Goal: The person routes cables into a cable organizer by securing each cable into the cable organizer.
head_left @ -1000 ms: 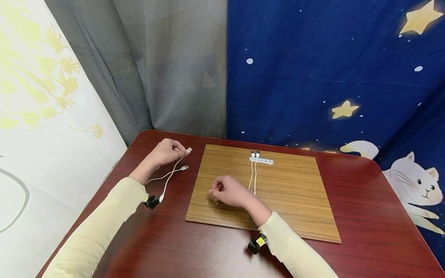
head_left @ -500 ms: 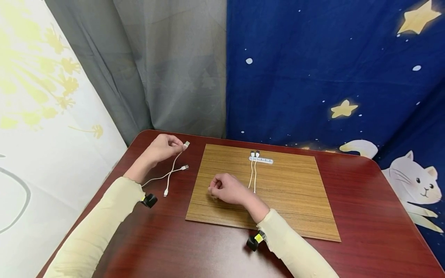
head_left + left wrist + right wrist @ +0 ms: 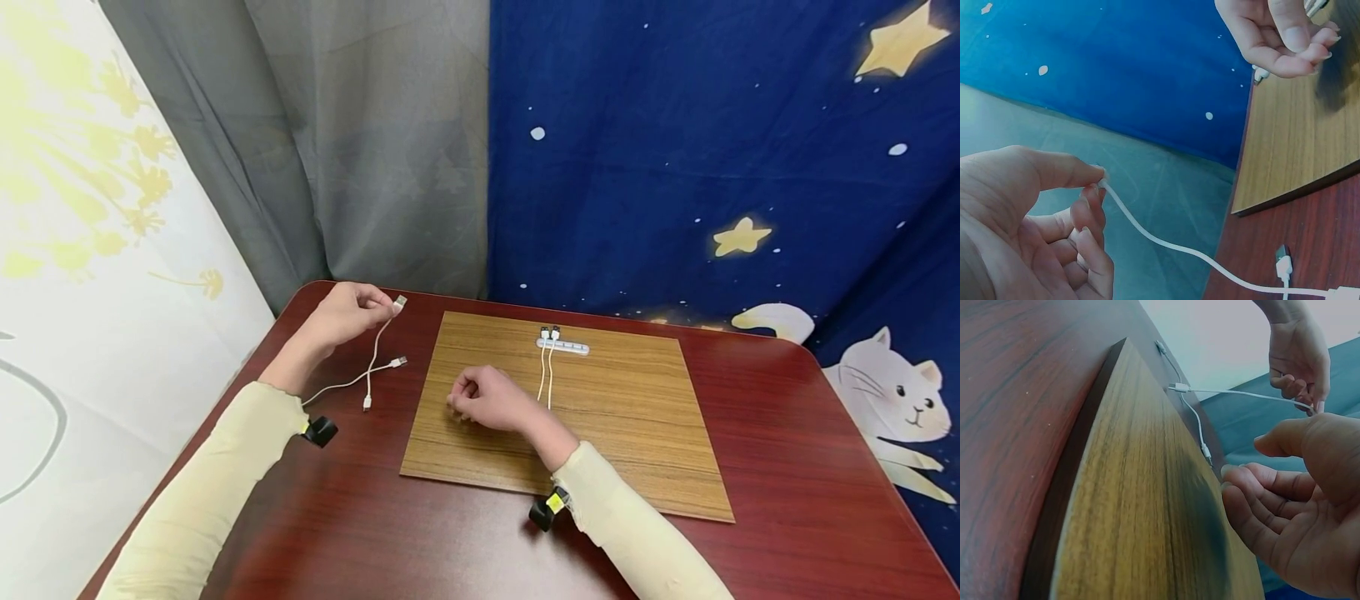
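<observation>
White cable (image 3: pixel 1175 247) pinched at one plug in your left hand (image 3: pixel 348 315), over the far left of the red surface (image 3: pixel 337 517) | your right hand (image 3: pixel 491 398) loose, holding nothing, over the brown board (image 3: pixel 615 433) | another white cable (image 3: pixel 351 383) lying left of the board | two more white cables (image 3: pixel 551 375) sitting at the white strip (image 3: pixel 573 347) on the board

The right hand (image 3: pixel 1300 512) hangs near the wooden board (image 3: pixel 1125 500), its thumb parted from loosely bent fingers, with a dark shadow (image 3: pixel 1207 525) on the wood beside it. Over there the left hand (image 3: pixel 1300 362) pinches a white cable (image 3: pixel 1247 395), which crosses a second cable (image 3: pixel 1194 416) lying on the reddish table (image 3: pixel 1016 419) past the board's edge.
</observation>
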Demonstrator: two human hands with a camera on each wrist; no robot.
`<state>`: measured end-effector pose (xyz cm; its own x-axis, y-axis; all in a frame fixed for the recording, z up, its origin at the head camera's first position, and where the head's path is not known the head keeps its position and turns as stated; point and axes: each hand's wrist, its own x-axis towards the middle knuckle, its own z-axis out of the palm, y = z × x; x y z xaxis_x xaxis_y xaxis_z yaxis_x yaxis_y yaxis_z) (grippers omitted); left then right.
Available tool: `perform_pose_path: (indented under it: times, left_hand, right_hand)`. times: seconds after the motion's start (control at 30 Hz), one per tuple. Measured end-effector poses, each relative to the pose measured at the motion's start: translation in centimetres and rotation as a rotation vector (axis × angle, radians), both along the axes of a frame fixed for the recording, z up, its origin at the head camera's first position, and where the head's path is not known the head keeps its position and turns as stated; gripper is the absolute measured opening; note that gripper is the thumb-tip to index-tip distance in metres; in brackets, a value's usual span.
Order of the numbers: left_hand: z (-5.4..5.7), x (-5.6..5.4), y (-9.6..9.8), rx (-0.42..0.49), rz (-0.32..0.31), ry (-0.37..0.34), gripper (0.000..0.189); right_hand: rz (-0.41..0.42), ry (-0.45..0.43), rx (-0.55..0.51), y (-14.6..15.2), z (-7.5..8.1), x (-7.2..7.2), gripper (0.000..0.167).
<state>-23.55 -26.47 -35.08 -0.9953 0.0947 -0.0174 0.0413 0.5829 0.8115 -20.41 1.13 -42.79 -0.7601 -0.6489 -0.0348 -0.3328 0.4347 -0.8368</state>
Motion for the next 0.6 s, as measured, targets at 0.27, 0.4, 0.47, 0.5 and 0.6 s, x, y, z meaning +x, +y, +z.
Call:
perform_pose_path:
  times: [0.27,0.4,0.47,0.5,0.6]
  left_hand:
    - [0.9,0.4,0.2,0.042,-0.018,0.039,0.023]
    - [1.2,0.5,0.4,0.045,-0.016,0.059,0.022]
    - [1.3,0.6,0.5,0.048,-0.014,0.065,0.023]
    - [1.3,0.5,0.5,0.048,-0.011,0.068,0.023]
    - [1.4,0.5,0.7,0.063,-0.009,0.074,0.027]
  right_hand:
    - [0.013,0.006,0.000,-0.5,0.1,-0.1,0.011]
    - [0.014,0.003,0.001,-0.8,0.1,-0.1,0.011]
    - [0.014,-0.001,-0.002,-1.1,0.2,-0.1,0.011]
    - [0.013,-0.001,-0.003,-1.2,0.2,-0.1,0.011]
    - [0.017,-0.001,-0.010,-1.5,0.3,-0.2,0.010]
